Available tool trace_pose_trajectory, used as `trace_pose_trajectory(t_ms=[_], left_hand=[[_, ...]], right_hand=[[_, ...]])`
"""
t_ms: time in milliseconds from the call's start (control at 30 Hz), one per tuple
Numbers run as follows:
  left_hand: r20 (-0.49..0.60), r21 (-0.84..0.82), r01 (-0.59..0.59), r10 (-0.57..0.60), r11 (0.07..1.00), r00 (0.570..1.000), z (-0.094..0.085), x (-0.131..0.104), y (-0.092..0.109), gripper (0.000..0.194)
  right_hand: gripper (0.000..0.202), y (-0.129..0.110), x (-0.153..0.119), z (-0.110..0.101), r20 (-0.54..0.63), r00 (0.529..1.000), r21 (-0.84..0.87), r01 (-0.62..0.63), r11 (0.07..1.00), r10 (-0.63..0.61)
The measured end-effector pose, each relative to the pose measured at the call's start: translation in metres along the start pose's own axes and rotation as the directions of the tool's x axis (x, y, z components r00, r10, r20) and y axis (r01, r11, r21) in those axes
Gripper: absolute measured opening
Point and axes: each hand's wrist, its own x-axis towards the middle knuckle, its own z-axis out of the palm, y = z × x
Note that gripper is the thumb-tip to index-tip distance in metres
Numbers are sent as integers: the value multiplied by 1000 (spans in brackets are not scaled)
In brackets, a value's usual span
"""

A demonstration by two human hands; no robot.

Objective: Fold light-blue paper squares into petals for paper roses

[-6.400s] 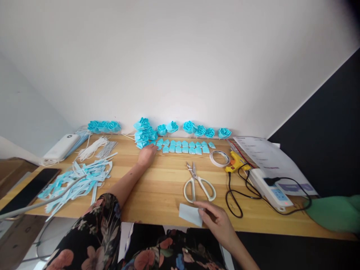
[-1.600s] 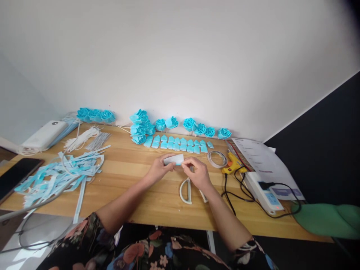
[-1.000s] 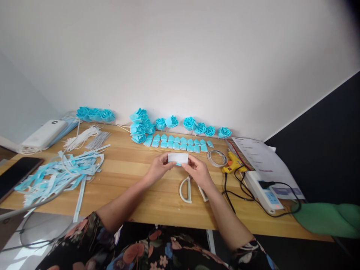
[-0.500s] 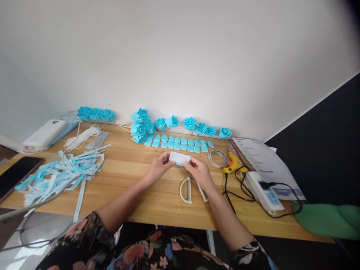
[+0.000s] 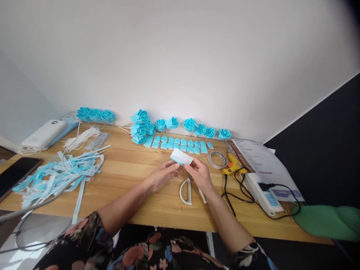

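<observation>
A small folded strip of white material with a blue edge [image 5: 182,156] is held above the table, tilted down to the right. My right hand [image 5: 201,175] pinches its right end between thumb and fingers. At its lower left edge, my left hand [image 5: 165,174] has its thumb and fingertips closed against the strip. Under my right hand lie white-handled scissors [image 5: 185,192], their blades mostly hidden. Just beyond the strip, blue petal-shaped pieces [image 5: 171,142] lie in two rows.
Blue fabric roses [image 5: 190,124] line the wall. To the left are a pile of cut strips [image 5: 62,176], white cords [image 5: 81,137], grey wires [image 5: 98,141] and a phone [image 5: 18,174]. On the right are a wire coil [image 5: 217,160], yellow glue gun [image 5: 233,165] and power strip [image 5: 264,195].
The strip has turned from nearly level to slanting down to the right. My left hand has slid from its left end to its lower edge. My right hand keeps its pinch.
</observation>
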Motion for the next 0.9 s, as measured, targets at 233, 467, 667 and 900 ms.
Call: trace_pose_trajectory(t_ms=[233,467,667,900], left_hand=[[-110,43,6,-2,999,994,-4,3,-2,29],[-219,-36,-38,29,999,975,-10,6,5,29],[-200,-64,15,-28,998,979,-13,6,9,28],[-142,53,45,-37,998,989,-14,5,3,28]], right_hand=[[36,5,-2,3,15,1000,-83,15,996,-14],[38,-6,1,-7,-20,977,-289,199,936,-214],[58,-9,5,-11,227,828,-579,538,613,-512],[35,-6,4,-7,305,811,-536,580,614,-500]])
